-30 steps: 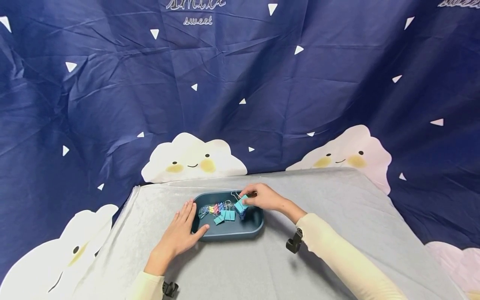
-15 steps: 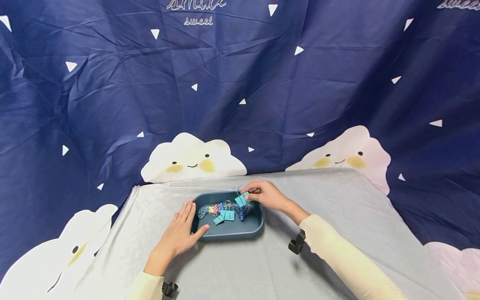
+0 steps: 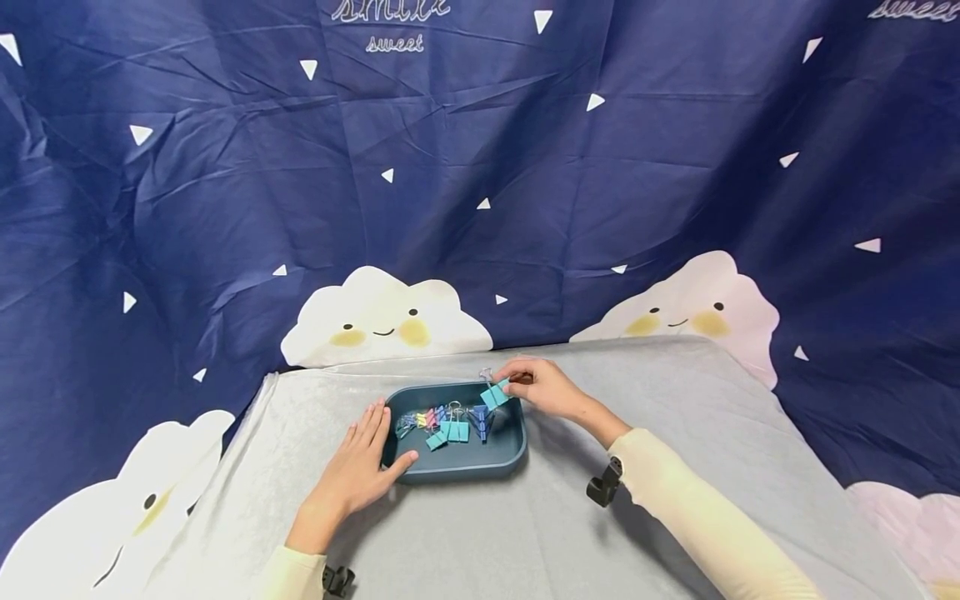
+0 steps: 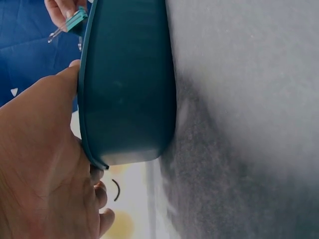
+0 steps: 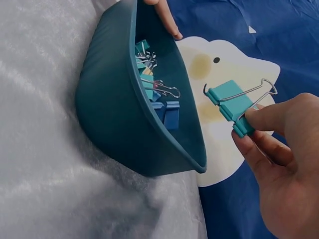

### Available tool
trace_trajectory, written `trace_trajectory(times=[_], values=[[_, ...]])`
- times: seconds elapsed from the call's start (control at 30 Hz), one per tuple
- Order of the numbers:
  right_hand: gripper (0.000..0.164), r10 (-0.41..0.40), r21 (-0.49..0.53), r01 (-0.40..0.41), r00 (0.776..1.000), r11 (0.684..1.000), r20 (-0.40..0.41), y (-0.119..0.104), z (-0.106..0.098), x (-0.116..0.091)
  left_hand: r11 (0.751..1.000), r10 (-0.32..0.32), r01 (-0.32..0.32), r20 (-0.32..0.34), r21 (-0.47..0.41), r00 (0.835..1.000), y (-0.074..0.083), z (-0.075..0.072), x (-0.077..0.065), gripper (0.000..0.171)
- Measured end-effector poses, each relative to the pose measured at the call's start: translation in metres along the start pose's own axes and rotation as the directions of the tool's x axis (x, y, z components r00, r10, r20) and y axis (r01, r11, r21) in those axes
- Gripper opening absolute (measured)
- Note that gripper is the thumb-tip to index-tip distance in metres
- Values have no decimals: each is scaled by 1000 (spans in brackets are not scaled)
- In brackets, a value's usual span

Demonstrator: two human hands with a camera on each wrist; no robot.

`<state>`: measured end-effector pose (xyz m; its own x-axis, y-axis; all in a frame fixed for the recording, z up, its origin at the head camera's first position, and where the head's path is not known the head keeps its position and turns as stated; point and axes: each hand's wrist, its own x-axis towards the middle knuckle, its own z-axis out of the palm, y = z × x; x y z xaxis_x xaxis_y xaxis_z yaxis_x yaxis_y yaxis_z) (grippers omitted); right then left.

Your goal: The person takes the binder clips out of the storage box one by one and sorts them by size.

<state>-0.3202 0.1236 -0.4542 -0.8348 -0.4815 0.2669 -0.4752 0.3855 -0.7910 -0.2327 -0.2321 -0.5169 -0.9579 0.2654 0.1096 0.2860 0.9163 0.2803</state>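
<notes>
My right hand [image 3: 543,390] pinches a large teal binder clip [image 5: 234,104] between thumb and fingers, above the box's far right rim. Its silver wire handles stick out in the right wrist view. Below it is the dark teal box [image 3: 457,477]. My left hand [image 3: 360,467] rests on the box's left end, fingers straight along the rim and thumb over the near corner. Inside the box lie another large teal binder clip [image 3: 454,432], a smaller teal binder clip [image 3: 437,441], blue binder clips [image 3: 481,423] and several small multicoloured clips [image 3: 429,418].
A grey cloth [image 3: 480,550] covers the table around the box. Behind the table hangs a dark blue curtain [image 3: 540,233] printed with white clouds and triangles. Each wrist wears a black camera.
My right hand has moved right and slightly away with the teal binder clip, from inside the box to over its far rim. The blue clips beneath show more fully. My left hand stays put.
</notes>
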Motion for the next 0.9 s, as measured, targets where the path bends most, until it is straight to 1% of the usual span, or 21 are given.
trace_trajectory(times=[0.1,0.47,0.7,0.9], values=[[22,16,-14,-16,1000,1000,-15,3,-4,-2,1000,-1,1,4,2,1000,0,-1,-1,101],[20,51,-4,-52,994,999,-97,13,-26,-10,1000,-6,6,-1,9,1000,2,-2,-4,101],[19,64,1,-65,989,998,-136,23,-32,-18,1000,-9,9,-1,11,1000,2,-3,-5,101],[18,95,-2,-96,984,995,-152,34,-37,-23,1000,-13,13,7,7,1000,1,-2,-5,102]])
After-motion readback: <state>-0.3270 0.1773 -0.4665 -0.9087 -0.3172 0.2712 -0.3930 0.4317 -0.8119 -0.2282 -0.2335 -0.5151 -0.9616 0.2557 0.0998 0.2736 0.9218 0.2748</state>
